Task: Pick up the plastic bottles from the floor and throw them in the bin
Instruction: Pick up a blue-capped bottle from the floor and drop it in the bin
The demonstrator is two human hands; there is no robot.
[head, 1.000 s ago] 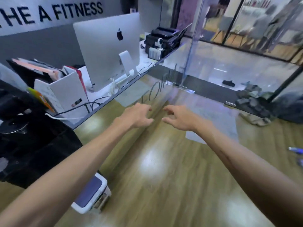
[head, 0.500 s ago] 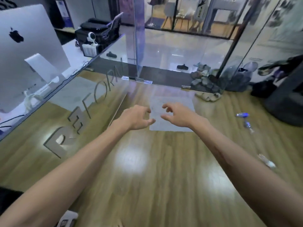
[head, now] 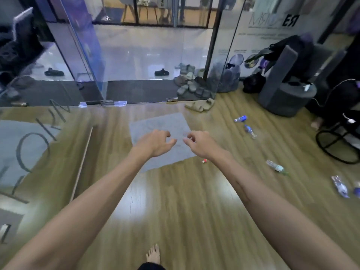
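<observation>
Several plastic bottles lie scattered on the wooden floor to my right: a blue-labelled bottle, a second blue one just below it, a clear bottle with a green cap, and a crushed bottle near the right edge. A small red-capped item shows beside my right forearm. My left hand and my right hand are stretched out in front of me, fingers loosely curled and apart, both empty. A dark grey round container stands at the right; I cannot tell if it is the bin.
A grey mat lies on the floor under my hands. Glass doors with a pile of sandals close the far side. A counter front with lettering is on the left. A black round-based chair stands at the right. My bare foot is below.
The view has swung right, away from the desk and computer. More of the floor and more bottles have come into sight. Both hands stay held out, empty.
</observation>
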